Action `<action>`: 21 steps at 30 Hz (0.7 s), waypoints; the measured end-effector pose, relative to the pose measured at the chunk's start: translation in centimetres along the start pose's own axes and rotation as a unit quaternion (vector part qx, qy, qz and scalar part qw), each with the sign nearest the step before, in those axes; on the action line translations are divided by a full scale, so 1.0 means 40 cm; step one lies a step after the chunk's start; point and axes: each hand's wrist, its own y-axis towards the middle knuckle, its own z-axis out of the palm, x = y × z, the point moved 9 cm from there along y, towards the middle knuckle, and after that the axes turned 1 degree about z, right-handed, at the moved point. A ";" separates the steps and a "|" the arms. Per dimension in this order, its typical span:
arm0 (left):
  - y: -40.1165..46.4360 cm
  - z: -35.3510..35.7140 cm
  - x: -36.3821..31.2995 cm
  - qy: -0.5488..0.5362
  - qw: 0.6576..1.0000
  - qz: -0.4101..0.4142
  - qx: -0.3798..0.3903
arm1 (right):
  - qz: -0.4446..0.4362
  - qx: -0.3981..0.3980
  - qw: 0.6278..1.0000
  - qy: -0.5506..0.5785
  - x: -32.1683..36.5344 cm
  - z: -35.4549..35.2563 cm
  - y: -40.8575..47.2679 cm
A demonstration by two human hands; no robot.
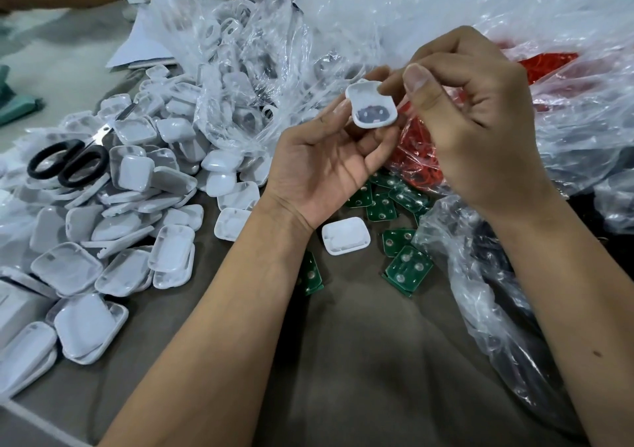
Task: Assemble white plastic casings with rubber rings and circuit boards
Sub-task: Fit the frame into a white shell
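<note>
Casing [372,105] sits cupped in my left hand [322,165], fingertips curled around its rim; it seems light, stiff and slick, so the edges are the place to hold. My right hand [480,117] pinches at its top edge; whether a rubber ring is between those fingers I cannot tell.

Both forearms are bare up to the lower frame edge; no sleeves, gloves, rings or wristbands are visible. The left hand [319,158] and right hand [477,110] have short, unpainted nails. One small dark mark lies on the right forearm.
</note>
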 end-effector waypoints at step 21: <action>-0.027 -0.026 -0.146 -0.060 0.985 0.145 -0.067 | 0.038 0.351 0.935 -0.030 0.000 0.189 -0.090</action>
